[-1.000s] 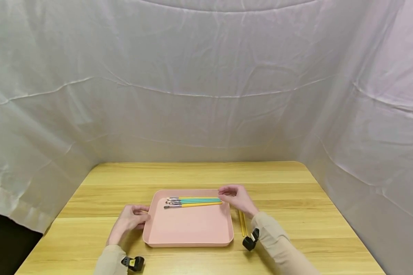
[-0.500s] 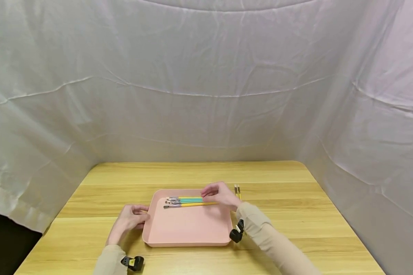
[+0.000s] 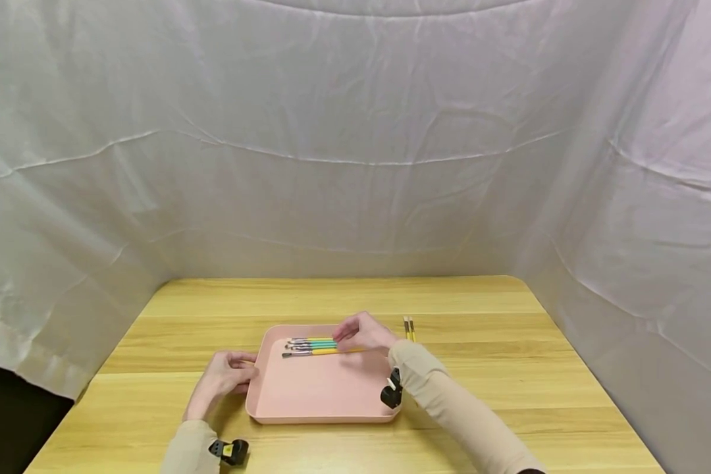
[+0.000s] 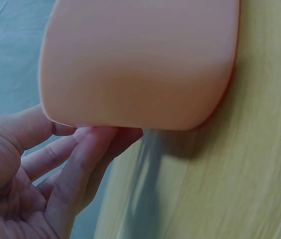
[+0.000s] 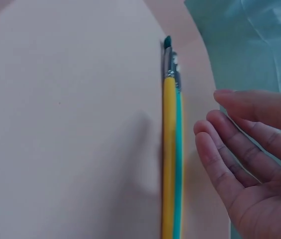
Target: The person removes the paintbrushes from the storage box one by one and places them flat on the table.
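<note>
A pink tray (image 3: 320, 401) lies on the table, with several paintbrushes (image 3: 311, 352) side by side near its far edge. Their handles are yellow and teal, bristles pointing left. My left hand (image 3: 224, 380) is at the tray's left side; in the left wrist view its fingers (image 4: 78, 169) reach the tray wall, tips partly hidden by it. Over the brush handles is my right hand (image 3: 361, 331), covering part of them. In the right wrist view that hand (image 5: 259, 164) has loosely bent, parted fingers with nothing between them, beside a yellow-handled paintbrush (image 5: 169, 134).
Two more paintbrushes (image 3: 410, 327) lie on the table right of the tray, bristles away from me, partly covered by the right forearm. The wooden table (image 3: 509, 375) is enclosed by grey curtains (image 3: 355, 197) at the back and sides.
The right hand has moved left along the brush handles, from the tray's right rim toward its middle, uncovering the bristles of the two brushes on the table. The left hand stays at the tray.
</note>
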A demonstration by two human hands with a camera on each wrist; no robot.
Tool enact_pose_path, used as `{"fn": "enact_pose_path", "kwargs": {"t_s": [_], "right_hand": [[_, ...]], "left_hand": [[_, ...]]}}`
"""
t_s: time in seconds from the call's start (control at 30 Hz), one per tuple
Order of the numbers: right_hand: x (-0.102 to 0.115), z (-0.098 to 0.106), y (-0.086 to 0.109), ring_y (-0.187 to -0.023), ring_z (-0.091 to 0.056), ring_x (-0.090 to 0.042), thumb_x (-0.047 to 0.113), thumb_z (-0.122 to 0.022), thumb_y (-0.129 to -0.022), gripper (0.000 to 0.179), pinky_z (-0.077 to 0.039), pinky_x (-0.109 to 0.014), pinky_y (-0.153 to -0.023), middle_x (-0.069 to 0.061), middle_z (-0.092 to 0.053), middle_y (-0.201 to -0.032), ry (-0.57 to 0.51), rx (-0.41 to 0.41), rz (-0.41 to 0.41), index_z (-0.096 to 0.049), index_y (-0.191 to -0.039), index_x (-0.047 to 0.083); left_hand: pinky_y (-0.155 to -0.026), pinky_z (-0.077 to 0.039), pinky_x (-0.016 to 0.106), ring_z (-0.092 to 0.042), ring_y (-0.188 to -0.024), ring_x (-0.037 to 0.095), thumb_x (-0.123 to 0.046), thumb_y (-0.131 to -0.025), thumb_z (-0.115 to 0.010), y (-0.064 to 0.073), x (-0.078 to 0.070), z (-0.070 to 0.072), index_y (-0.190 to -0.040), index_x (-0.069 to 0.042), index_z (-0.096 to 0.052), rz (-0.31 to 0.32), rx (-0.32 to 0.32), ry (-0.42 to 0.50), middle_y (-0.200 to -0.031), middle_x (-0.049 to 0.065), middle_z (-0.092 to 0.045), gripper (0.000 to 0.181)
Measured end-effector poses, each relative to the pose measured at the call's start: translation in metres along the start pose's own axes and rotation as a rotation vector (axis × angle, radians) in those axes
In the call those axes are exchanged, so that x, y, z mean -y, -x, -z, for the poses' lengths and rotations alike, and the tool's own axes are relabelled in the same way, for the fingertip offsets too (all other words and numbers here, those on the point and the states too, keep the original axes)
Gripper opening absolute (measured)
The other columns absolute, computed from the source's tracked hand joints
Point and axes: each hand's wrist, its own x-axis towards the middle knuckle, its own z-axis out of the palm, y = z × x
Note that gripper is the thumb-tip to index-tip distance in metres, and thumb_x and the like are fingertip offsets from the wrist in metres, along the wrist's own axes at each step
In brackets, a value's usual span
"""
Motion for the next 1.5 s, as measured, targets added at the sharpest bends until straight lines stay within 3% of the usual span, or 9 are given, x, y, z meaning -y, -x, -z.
{"fn": "enact_pose_path", "kwargs": {"t_s": [0.4,0.6,0.87,1.03,1.33,1.5], "right_hand": [[-0.006,-0.008,-0.012,-0.089,-0.073,-0.021,-0.014,-0.070,-0.079,0.028,-0.061,-0.026,-0.082,-0.027,-0.074,-0.105,0.073,0.020,-0.001,-0.069,-0.107,-0.014],[-0.006,-0.014,-0.015,-0.081,-0.071,-0.015,-0.016,-0.070,-0.076,0.026,-0.061,-0.024,-0.078,-0.025,-0.075,-0.100,0.098,-0.010,-0.008,-0.071,-0.101,-0.012],[-0.007,-0.017,-0.016,-0.078,-0.070,-0.018,-0.018,-0.069,-0.073,0.025,-0.060,-0.022,-0.073,-0.024,-0.075,-0.094,0.112,-0.039,0.006,-0.072,-0.097,-0.011],[-0.009,-0.021,-0.016,-0.077,-0.070,-0.023,-0.020,-0.068,-0.072,0.024,-0.059,-0.020,-0.070,-0.019,-0.075,-0.089,0.177,-0.046,-0.005,-0.073,-0.092,-0.007],[-0.010,-0.026,-0.016,-0.064,-0.057,-0.006,-0.020,-0.067,-0.068,0.026,-0.051,-0.015,-0.060,-0.008,-0.073,-0.075,0.398,-0.106,0.041,-0.075,-0.080,0.002],[-0.010,-0.026,-0.016,-0.063,-0.057,-0.006,-0.017,-0.073,-0.068,0.023,-0.050,-0.016,-0.058,-0.004,-0.072,-0.072,0.428,-0.117,0.055,-0.075,-0.078,0.003]], "left_hand": [[-0.065,-0.063,0.032,-0.070,-0.075,0.017,0.005,-0.084,-0.066,0.000,-0.001,-0.001,-0.123,0.018,-0.059,0.000,-0.007,0.006,-0.089,0.012,-0.074,0.042],[-0.064,-0.063,0.031,-0.071,-0.076,0.017,0.004,-0.084,-0.067,0.000,-0.002,-0.003,-0.122,0.017,-0.060,0.004,-0.013,0.001,-0.091,0.015,-0.075,0.041],[-0.064,-0.063,0.031,-0.070,-0.075,0.016,0.004,-0.084,-0.067,0.000,-0.002,-0.002,-0.122,0.018,-0.060,0.000,-0.010,0.003,-0.090,0.015,-0.075,0.041],[-0.064,-0.063,0.031,-0.071,-0.075,0.017,0.004,-0.084,-0.066,0.001,-0.001,-0.002,-0.122,0.018,-0.060,-0.004,-0.007,0.002,-0.090,0.015,-0.075,0.041],[-0.065,-0.064,0.033,-0.071,-0.076,0.018,0.006,-0.086,-0.066,-0.001,0.000,-0.002,-0.122,0.020,-0.058,-0.012,0.010,0.012,-0.092,0.020,-0.074,0.040],[-0.066,-0.064,0.034,-0.072,-0.078,0.019,0.006,-0.086,-0.065,-0.001,0.000,-0.001,-0.124,0.021,-0.056,-0.019,0.021,0.019,-0.095,0.023,-0.074,0.041]]}}
